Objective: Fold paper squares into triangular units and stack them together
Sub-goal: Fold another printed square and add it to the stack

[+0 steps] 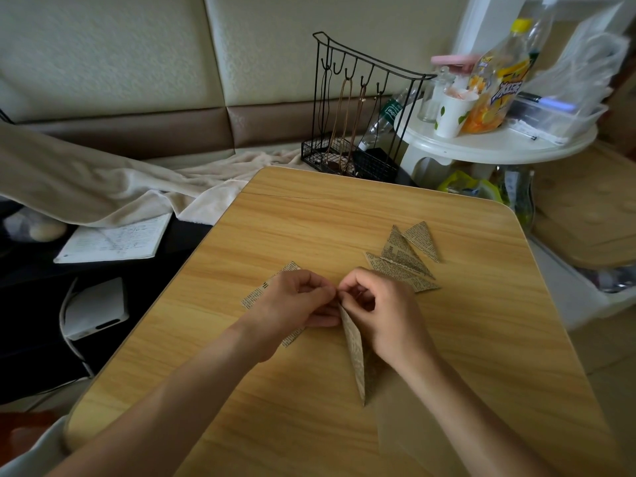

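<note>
Pinching the top corner of a folded paper triangle (pixel 356 352) between both hands, I held my left hand (pixel 296 304) and right hand (pixel 382 311) fingertip to fingertip above the wooden table (pixel 464 339); the triangle hung down below my right palm, flat paper squares (pixel 254 297) lay under my left hand, and finished triangular units (pixel 406 256) sat just beyond my right hand

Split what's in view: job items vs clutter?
Job:
- folded paper piece, pinched at its top by left hand and right hand
- paper sheet under the left hand
- finished triangles on the wooden table

Clutter:
- wire rack
- notebook
- blanket
- orange drink bottle
- paper cup
</note>
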The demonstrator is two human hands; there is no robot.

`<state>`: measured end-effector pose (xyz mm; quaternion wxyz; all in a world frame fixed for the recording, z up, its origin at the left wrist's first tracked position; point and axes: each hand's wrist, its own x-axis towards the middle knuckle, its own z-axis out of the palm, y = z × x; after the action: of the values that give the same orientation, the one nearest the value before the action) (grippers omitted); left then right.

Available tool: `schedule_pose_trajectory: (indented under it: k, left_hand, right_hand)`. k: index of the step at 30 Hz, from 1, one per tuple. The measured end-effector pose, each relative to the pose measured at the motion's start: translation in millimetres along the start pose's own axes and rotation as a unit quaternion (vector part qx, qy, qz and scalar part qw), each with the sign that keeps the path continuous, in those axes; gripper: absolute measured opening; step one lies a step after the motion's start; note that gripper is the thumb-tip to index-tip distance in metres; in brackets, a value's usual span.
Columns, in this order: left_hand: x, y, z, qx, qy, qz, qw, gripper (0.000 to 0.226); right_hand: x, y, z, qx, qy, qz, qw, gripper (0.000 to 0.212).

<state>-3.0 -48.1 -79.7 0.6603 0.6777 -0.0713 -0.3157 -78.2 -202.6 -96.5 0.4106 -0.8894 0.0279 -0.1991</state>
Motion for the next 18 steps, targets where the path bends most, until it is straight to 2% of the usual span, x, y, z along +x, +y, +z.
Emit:
schedule_pose_trajectory:
  k: [6,10,14,18]
  left_hand:
    - [0.8,0.8,-3.1,-0.008,0.016,0.004,1.000,0.007]
    - [1.3,1.3,-3.6,-0.016,0.030,-0.001,0.999,0.013]
    - [1.1,1.5,-5.5,-0.023,0.029,-0.001,0.999,0.015]
    - [1.3,1.4,-6.6,0.020,0.036,0.010,0.999,0.008]
  right_hand:
    - [-2.4,-5.3,-4.8,-0.040,-0.013,-0.071,0.997,0.012]
    - [-2.2,-3.2,-4.8,-0.050,-0.024,-0.089,0.995,0.017]
    - [-0.4,1.6,-2.3,0.003,-0.022,-0.043,0.999,0.019]
    - [0.9,4.2,-1.6,0.053,-0.030,0.030,0.998,0.022]
